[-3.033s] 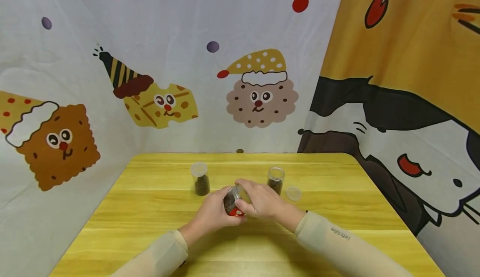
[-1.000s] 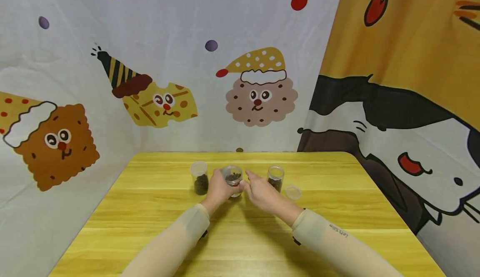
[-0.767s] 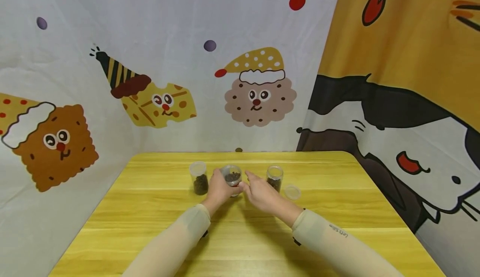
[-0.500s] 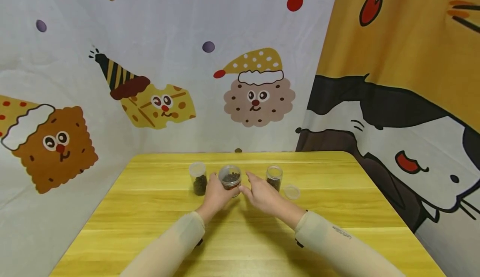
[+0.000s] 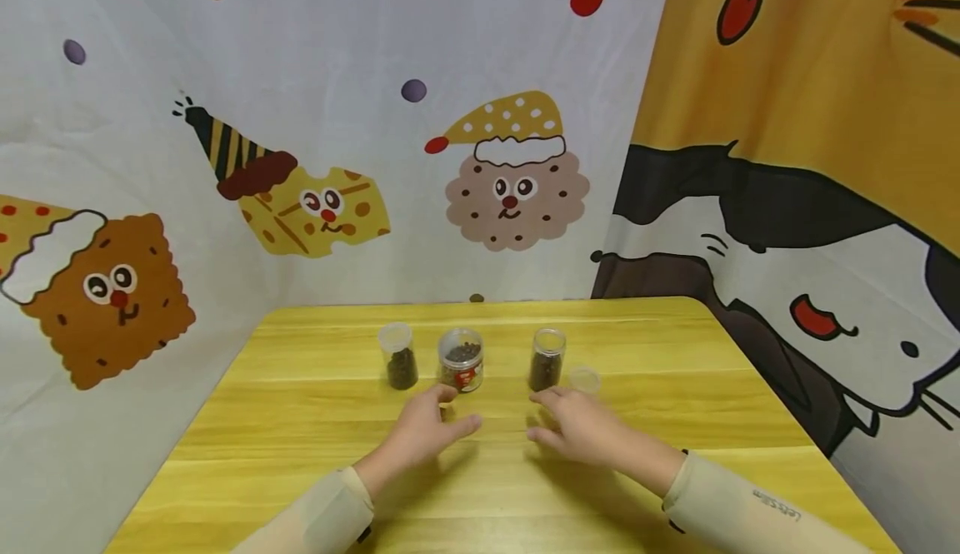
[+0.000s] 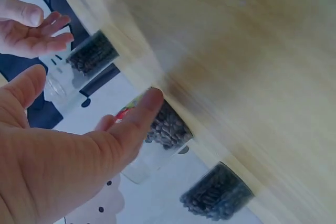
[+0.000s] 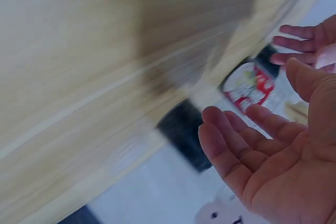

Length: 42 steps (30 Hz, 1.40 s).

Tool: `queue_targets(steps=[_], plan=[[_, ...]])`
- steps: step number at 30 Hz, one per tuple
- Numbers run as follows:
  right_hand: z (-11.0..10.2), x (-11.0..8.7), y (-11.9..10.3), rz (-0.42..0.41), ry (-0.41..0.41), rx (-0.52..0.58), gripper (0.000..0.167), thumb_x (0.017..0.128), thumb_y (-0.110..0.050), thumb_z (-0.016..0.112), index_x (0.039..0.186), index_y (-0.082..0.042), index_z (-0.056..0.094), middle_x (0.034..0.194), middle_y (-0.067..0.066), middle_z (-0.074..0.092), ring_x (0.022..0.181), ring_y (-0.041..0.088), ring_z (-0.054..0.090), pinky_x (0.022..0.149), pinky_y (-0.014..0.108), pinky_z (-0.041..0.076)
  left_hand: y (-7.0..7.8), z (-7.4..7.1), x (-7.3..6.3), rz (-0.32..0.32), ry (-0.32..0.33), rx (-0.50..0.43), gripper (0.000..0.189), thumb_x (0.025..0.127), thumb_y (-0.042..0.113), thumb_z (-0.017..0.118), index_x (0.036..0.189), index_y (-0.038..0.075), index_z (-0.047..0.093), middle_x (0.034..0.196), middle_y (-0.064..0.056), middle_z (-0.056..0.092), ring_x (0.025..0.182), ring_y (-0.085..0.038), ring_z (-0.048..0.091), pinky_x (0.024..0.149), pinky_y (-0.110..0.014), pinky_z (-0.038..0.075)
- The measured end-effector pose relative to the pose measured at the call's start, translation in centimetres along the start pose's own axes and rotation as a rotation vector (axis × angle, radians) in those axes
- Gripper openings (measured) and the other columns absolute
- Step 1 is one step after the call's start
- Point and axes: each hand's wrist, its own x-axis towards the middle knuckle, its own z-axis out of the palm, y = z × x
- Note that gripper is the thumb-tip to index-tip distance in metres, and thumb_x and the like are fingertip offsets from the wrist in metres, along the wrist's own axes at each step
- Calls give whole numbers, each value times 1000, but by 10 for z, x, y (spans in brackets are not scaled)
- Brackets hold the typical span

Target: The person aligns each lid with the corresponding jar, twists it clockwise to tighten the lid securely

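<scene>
**Left hand point(image 5: 422, 431), right hand point(image 5: 588, 429): fingers point(image 6: 137, 118) wide**

Left is hovering near the red-labelled jar point(image 5: 462, 367), right near the right jar point(image 5: 546, 366). Left jar point(image 5: 401, 362) is standing beside the labelled one; all three on the table point(image 5: 300, 433). Clear lid point(image 5: 586, 380) is lying beside the right jar.

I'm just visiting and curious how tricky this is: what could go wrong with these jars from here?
The jar on the right looks open, and the right grip is close to it, so a bump might tip it and spill the dark contents. The clear lid beside it is faint against the wooden table, so it could be overlooked or brushed aside.
</scene>
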Motion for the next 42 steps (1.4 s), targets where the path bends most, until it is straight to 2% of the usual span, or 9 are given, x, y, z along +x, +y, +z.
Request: queue_targets(steps=[5, 10, 14, 19, 23, 27, 33, 37, 42], plan=[[-5, -13, 22, 83, 19, -103, 54, 97, -38, 80, 134, 0, 69, 126, 19, 74, 99, 31, 76, 76, 44, 64, 0, 7, 4, 52, -45, 12, 72, 95, 44, 81, 145, -3, 58, 147, -27, 62, 129, -46, 64, 102, -59, 58], [-12, -14, 43, 127, 75, -159, 54, 96, -36, 81, 134, 0, 68, 131, 21, 72, 112, 39, 74, 84, 51, 65, 8, 20, 16, 91, -85, 27, 77, 97, 46, 78, 152, -2, 52, 152, -24, 60, 137, -46, 60, 108, -61, 54], [-16, -8, 58, 146, 121, -202, 55, 96, -37, 82, 135, 0, 68, 129, 20, 73, 114, 39, 73, 85, 52, 64, 19, 31, 30, 123, -93, 42, 82, 98, 48, 77, 156, -2, 48, 155, -24, 57, 139, -46, 59, 109, -60, 54], [-14, -1, 72, 176, 120, -210, 57, 96, -37, 81, 138, -1, 67, 130, 21, 72, 115, 39, 73, 86, 53, 64, 34, 47, 47, 98, -88, 21, 88, 97, 48, 78, 159, -3, 41, 159, -26, 52, 140, -45, 58, 111, -59, 53], [-8, 1, 80, 186, 123, -195, 54, 97, -35, 81, 137, -3, 68, 130, 21, 72, 114, 40, 73, 86, 55, 64, 43, 60, 59, 29, -96, -23, 95, 95, 48, 79, 163, 0, 35, 162, -26, 49, 142, -44, 56, 111, -59, 53], [-3, 1, 86, 197, 103, -199, 45, 97, -31, 80, 132, -3, 71, 128, 22, 72, 111, 40, 74, 84, 55, 64, 54, 74, 74, -18, -67, -21, 101, 93, 51, 81, 165, 2, 32, 164, -24, 47, 145, -43, 54, 113, -59, 52], [3, 0, 90, 242, 32, -149, 43, 98, -27, 80, 132, -3, 70, 128, 23, 72, 110, 40, 74, 87, 56, 64, 66, 91, 95, 11, -3, -71, 103, 89, 44, 88, 164, -1, 33, 162, -26, 48, 147, -44, 51, 117, -60, 48], [7, 0, 91, 254, 4, -133, 43, 98, -26, 80, 133, -3, 70, 127, 23, 73, 109, 40, 74, 87, 55, 64, 69, 98, 104, 7, 25, -106, 95, 88, 36, 90, 158, -2, 39, 151, -24, 57, 139, -41, 59, 113, -57, 52], [9, 1, 94, 244, 37, -142, 40, 97, -25, 81, 129, -4, 73, 121, 20, 75, 106, 38, 75, 85, 53, 64, 71, 103, 111, -6, 60, -104, 76, 89, 30, 90, 145, 0, 49, 134, -20, 66, 124, -36, 68, 103, -53, 58]])
